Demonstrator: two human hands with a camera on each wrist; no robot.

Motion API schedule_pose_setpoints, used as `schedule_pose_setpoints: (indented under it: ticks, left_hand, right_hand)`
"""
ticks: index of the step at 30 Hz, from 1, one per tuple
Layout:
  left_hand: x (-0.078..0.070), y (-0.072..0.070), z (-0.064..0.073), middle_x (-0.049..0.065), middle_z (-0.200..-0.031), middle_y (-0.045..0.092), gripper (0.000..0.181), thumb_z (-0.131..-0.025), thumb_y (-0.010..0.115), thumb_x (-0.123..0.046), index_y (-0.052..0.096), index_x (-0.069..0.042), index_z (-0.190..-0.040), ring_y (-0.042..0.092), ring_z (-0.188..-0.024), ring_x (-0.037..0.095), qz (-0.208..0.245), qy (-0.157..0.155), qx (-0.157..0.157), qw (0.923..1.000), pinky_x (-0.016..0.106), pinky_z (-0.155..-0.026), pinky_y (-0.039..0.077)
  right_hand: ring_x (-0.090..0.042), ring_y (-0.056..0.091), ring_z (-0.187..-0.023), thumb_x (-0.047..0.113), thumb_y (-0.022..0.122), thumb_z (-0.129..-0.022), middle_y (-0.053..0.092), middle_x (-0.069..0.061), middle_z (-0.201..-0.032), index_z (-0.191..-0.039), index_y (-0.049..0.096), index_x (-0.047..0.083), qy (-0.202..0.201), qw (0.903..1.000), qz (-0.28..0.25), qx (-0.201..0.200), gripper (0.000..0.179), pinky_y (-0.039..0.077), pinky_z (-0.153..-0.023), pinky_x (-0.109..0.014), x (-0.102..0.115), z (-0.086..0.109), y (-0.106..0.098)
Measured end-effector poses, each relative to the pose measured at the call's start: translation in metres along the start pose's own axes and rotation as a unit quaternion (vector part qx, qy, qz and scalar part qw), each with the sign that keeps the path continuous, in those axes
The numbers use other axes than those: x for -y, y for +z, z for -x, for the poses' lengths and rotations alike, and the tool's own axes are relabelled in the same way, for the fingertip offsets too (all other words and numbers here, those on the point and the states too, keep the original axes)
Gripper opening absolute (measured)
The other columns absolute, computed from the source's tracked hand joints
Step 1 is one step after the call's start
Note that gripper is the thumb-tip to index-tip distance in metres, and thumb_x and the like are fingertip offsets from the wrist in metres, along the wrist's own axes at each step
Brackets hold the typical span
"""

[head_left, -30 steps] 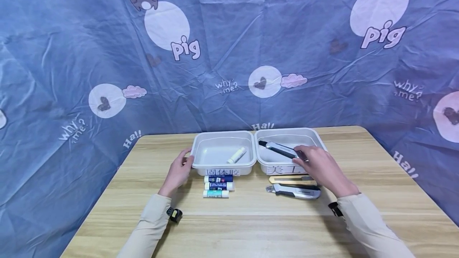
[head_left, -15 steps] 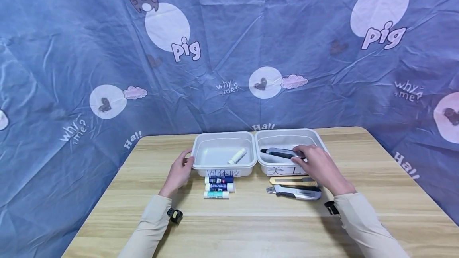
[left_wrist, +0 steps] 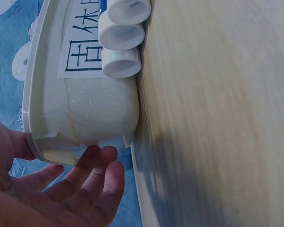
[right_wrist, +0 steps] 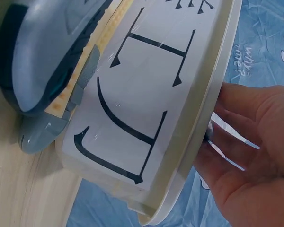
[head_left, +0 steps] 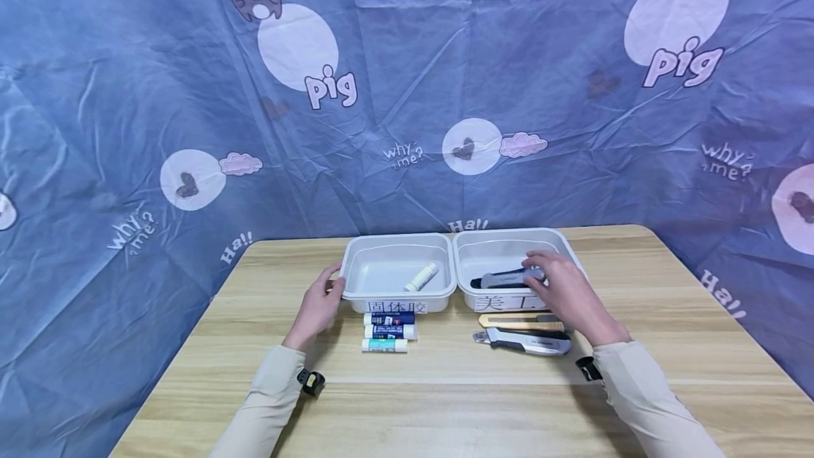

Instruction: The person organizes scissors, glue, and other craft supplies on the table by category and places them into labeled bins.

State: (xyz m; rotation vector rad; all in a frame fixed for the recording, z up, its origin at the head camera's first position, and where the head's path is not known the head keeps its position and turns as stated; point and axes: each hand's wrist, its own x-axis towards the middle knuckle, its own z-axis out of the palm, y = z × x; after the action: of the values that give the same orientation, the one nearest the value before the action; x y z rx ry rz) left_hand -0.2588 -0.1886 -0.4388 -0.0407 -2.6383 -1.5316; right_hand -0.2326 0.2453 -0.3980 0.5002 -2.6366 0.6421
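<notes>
My left hand (head_left: pixel 319 308) holds the left end of a white plastic box (left_wrist: pixel 102 101), thumb at the rim and fingers along the end wall. Inside this box lies a white glue stick (head_left: pixel 422 277). My right hand (head_left: pixel 562 292) reaches over the front rim of a second white box (head_left: pixel 509 237), its thumb and fingers spread apart at the right end of a grey-and-black utility knife (head_left: pixel 502 279). That knife lies low inside, along the front wall. In the right wrist view, the rim hides most of the fingertips of the right hand (right_wrist: pixel 248 146).
Several glue sticks (head_left: pixel 389 331) lie in a row before the left box. In front of the right box are a yellow utility knife (head_left: pixel 511 321) and a silver-and-black one (head_left: pixel 531 342). A blue printed cloth (head_left: pixel 394 90) hangs behind the wooden table (head_left: pixel 413 415).
The utility knife has come down from a tilt over the right box to lie along its front wall. My right thumb and fingers have spread. My left hand has stayed put.
</notes>
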Motion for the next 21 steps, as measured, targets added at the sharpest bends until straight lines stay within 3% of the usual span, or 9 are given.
schedule_pose_setpoints:
  ticks: [21]
  left_hand:
    - [-0.0014, -0.0002, 0.0016, 0.024, -0.117, 0.068, 0.047, -0.109, 0.045, -0.024, 0.044, -0.009, -0.154, 0.069, -0.098, 0.028, -0.002, -0.009, 0.0, 1.0, 0.041, -0.089, 0.055]
  right_hand:
    - [-0.042, 0.066, -0.109, -0.001, 0.077, -0.086, 0.073, -0.02, -0.111, -0.107, 0.073, -0.003, -0.034, 0.9992, 0.006, -0.022, 0.021, 0.05, -0.094, -0.056, 0.0086, -0.0026, 0.0035]
